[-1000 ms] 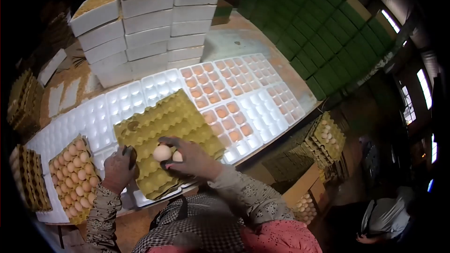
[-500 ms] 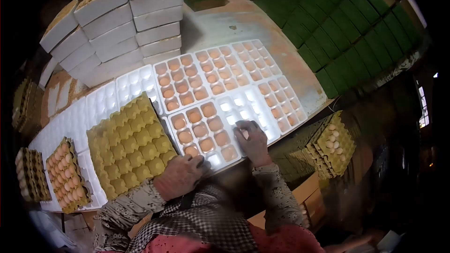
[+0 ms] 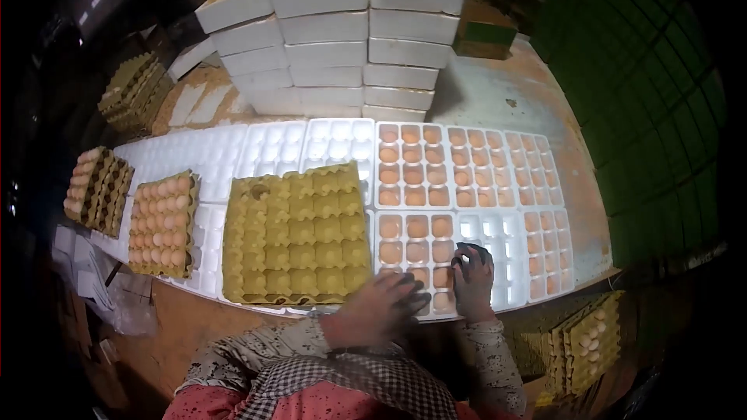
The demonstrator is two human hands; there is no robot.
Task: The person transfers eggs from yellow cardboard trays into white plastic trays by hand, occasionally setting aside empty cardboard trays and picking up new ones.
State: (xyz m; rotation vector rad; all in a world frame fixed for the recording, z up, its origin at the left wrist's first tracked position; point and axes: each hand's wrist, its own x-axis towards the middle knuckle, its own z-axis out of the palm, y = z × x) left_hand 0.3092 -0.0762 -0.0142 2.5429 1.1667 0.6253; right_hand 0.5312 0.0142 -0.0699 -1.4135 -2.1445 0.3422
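My left hand [image 3: 383,309] reaches over the lower left corner of a white foam egg tray [image 3: 398,213], its fingers blurred but spread apart. Brown eggs [image 3: 417,251] fill the visible cells of this tray; my hand hides some of the front ones. My right hand [image 3: 475,284] is over the left edge of an empty foam tray [image 3: 510,257], beside the filled one. Its fingers curl inward, and what they hold, if anything, is hidden. Left of my left hand lies an empty yellowish pulp egg flat [image 3: 296,237], on top of white trays.
Egg-filled foam trays [image 3: 486,167] line the back, with empty white trays [image 3: 276,152] to their left. Pulp flats of eggs [image 3: 162,223] stand at the left; another stack [image 3: 587,350] is low at the right. White boxes [image 3: 327,62] tower behind; a green stack [image 3: 661,132] rises at right.
The view has turned left, so the trays appear farther right. My right hand has shifted toward the filled tray's edge. My left hand stays near that tray's front corner, fingers now more spread.
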